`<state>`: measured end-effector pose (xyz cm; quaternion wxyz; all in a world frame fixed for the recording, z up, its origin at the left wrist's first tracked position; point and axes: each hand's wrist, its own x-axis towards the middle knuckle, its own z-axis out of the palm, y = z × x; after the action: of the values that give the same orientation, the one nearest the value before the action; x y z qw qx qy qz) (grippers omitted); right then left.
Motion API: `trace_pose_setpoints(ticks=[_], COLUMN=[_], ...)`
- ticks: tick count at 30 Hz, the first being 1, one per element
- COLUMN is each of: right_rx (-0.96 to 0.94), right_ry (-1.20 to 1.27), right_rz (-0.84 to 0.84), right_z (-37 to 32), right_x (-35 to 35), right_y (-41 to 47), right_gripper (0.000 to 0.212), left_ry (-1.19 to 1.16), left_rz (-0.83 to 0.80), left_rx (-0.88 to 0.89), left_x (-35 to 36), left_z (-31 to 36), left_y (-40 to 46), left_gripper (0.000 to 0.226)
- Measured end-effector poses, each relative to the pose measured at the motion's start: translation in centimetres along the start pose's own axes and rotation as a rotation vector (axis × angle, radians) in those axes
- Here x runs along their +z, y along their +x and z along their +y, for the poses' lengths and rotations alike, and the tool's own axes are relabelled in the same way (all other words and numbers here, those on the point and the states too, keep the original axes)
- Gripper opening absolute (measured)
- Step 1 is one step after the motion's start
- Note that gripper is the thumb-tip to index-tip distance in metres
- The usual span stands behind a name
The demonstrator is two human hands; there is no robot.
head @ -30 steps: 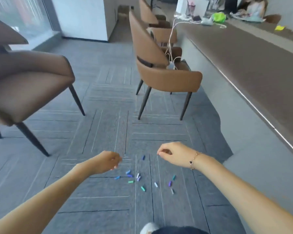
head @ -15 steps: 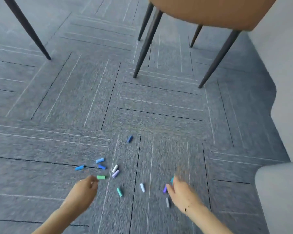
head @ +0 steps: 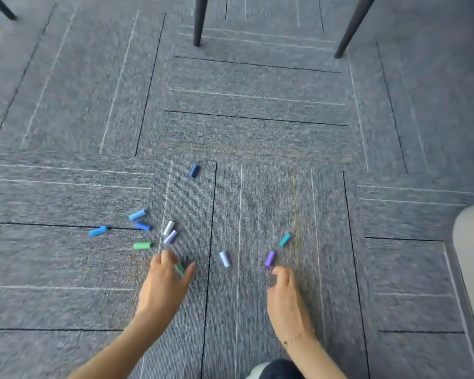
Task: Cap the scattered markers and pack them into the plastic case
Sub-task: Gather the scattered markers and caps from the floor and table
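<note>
Down on the grey carpet [head: 257,138], just short of two dark chair legs [head: 197,20], a scatter of small coloured caps lies around the person's two outstretched hands. The left hand [head: 163,285] has its thumb and fingers closing round a green cap [head: 180,268], which shows between them; it looks pinched, though motion blur keeps me from being sure how firmly. The right hand [head: 286,299] hovers low with its fingers loosely curled and nothing in it that I can see, its fingertips just beside a purple cap [head: 270,258]. A pale lilac cap [head: 225,259] lies between the hands, and a teal cap [head: 285,239] sits a little beyond the purple one. To the left lies a cluster: a green cap [head: 142,245], a white cap [head: 169,228] touching a lavender cap [head: 171,237], a dark blue cap [head: 143,225], a light blue cap [head: 137,215] and another blue cap [head: 98,231] further out. One dark blue cap [head: 194,170] lies well apart, ahead of the rest. No marker bodies and no plastic case show anywhere in view, so I judge this to be the very start: gathering caps off the floor. The next move seems to call for the right hand to drop onto the purple cap and nip it between fingertip and thumb; these little cylinders would likely roll if nudged sideways.
</note>
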<state>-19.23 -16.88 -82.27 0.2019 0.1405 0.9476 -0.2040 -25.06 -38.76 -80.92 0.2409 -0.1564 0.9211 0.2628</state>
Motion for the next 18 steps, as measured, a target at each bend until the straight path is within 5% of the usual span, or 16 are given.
trace_pose_setpoints(ticks=[4,9,14,18], right_rx=[0.091,0.095,-0.081,0.120], right_ry=[0.096,-0.175,-0.197,0.023], right_rz=[0.216,0.117,0.123,0.173], right_z=[-1.6,-2.5,-1.3,0.0], right_x=[0.2,1.2,1.7,0.0], right_y=[4.0,5.8,4.5,4.4], right_gripper=[0.016,0.037,0.043,0.014], left_ry=[-0.009,0.116,-0.060,-0.019], left_rz=[0.010,0.016,0.155,0.282], left_rx=[-0.049,0.033,0.036,0.125], left_x=[1.3,2.4,-0.2,-2.3], left_z=[1.0,0.3,1.2,2.1], left_y=[0.3,-0.4,0.8,3.5], left_gripper=[0.011,0.024,0.023,0.023])
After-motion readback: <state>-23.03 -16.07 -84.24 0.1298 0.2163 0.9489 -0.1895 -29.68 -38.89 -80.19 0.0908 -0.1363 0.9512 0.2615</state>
